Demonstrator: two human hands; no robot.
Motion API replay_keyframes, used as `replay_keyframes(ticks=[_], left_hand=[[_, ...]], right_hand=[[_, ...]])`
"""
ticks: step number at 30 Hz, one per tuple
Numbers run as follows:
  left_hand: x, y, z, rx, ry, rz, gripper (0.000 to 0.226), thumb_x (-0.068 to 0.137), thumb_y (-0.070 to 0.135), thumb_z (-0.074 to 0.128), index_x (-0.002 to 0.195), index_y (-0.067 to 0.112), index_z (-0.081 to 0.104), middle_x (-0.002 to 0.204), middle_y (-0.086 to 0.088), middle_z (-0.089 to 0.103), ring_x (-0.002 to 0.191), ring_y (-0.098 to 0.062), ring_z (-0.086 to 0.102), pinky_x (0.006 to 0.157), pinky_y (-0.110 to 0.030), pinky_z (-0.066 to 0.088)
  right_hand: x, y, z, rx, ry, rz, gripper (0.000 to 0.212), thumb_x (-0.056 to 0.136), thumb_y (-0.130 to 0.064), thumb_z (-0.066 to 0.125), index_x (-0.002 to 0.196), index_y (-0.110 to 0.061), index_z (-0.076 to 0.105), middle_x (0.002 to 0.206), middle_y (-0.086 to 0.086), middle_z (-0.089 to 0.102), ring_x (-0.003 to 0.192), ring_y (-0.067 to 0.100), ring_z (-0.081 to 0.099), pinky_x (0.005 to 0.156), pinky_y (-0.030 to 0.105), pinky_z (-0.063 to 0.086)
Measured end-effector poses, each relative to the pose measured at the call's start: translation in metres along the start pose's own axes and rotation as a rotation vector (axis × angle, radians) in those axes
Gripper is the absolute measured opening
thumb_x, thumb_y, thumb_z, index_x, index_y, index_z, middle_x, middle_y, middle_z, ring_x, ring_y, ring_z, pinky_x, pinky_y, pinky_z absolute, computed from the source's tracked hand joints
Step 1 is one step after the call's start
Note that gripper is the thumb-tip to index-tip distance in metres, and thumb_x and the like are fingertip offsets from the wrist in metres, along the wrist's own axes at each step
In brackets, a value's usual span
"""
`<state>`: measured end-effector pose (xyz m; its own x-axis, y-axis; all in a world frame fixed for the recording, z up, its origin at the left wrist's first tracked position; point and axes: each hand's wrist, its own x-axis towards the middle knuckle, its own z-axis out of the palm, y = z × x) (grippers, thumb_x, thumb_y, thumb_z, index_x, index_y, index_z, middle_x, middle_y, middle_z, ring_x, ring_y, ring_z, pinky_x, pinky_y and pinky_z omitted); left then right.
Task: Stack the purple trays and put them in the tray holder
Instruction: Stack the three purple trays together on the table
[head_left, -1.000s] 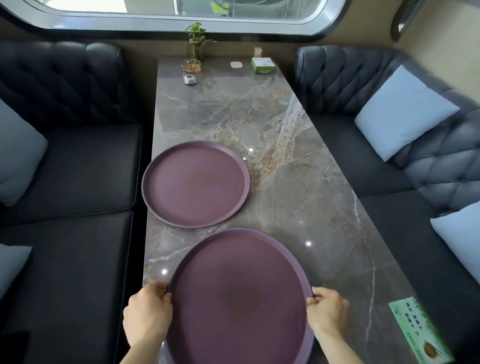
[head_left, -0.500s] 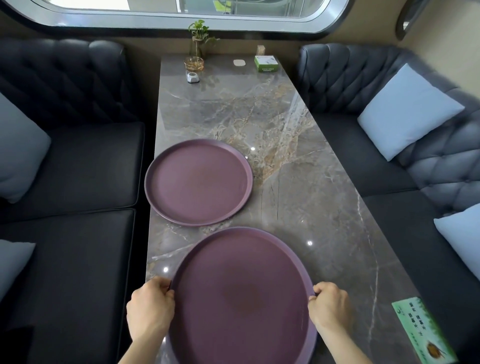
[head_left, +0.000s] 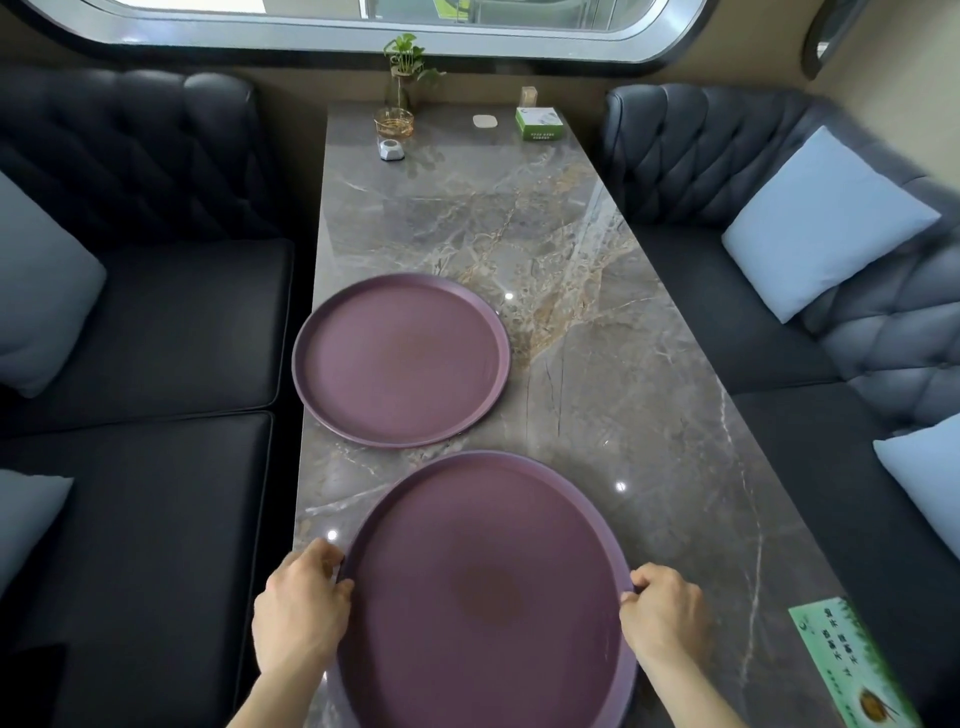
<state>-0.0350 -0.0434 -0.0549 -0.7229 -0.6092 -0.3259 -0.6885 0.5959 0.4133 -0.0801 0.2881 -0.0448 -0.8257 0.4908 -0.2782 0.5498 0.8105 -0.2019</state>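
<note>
The near tray (head_left: 485, 592) lay at the near end of the tabletop (head_left: 597, 364), its closest rim cut off by the frame. The left hand (head_left: 301, 608) and right hand (head_left: 662, 610) gripped its opposite rims, fingers (head_left: 327, 558) curled over the edge, their tips hidden. The far tray (head_left: 400, 361) sat by the tabletop's left edge, apart.

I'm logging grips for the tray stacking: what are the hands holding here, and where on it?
Both hold the near purple tray by its rim: left hand on the left edge, right hand on the right edge.
</note>
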Motion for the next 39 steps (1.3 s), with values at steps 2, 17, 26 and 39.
replay_keyframes(ticks=[2,17,26,39], left_hand=[[0.000,0.002,-0.002,-0.008,-0.059,-0.061,0.023,0.079,0.028,0.075,0.085,0.037,0.055,0.086,0.012,0.067,0.078,-0.024,0.062,0.065,-0.033,0.046],[0.119,0.062,-0.021,-0.548,-0.063,-0.367,0.042,0.080,0.051,0.066,0.113,0.026,0.061,0.109,-0.001,0.071,0.099,-0.029,0.069,0.094,-0.050,0.054],[0.204,0.091,-0.013,-0.761,0.062,-0.492,0.085,0.079,0.040,0.074,0.151,0.016,0.036,0.135,-0.001,0.062,0.123,-0.029,0.059,0.108,-0.048,0.044],[0.174,0.085,-0.045,-1.074,0.112,-0.396,0.048,0.071,-0.004,0.070,0.114,0.016,0.073,0.103,-0.006,0.076,0.099,-0.030,0.072,0.098,-0.046,0.055]], right_hand=[[0.002,0.001,-0.003,-0.020,-0.047,0.009,0.009,0.079,-0.017,0.070,0.078,-0.026,0.071,0.069,0.002,0.061,0.067,0.031,0.057,0.057,0.028,0.043],[0.151,-0.132,-0.019,0.513,-0.506,-0.024,0.020,0.082,-0.031,0.073,0.085,-0.012,0.074,0.065,0.004,0.069,0.051,0.017,0.062,0.052,0.029,0.053],[0.189,-0.259,0.013,0.650,-0.406,-0.184,0.050,0.083,-0.030,0.073,0.131,-0.026,0.059,0.130,0.004,0.060,0.116,0.019,0.057,0.094,0.032,0.044],[0.169,-0.257,-0.014,0.858,-0.233,-0.042,0.044,0.087,-0.021,0.070,0.127,-0.007,0.061,0.118,0.006,0.068,0.103,0.023,0.063,0.087,0.029,0.042]])
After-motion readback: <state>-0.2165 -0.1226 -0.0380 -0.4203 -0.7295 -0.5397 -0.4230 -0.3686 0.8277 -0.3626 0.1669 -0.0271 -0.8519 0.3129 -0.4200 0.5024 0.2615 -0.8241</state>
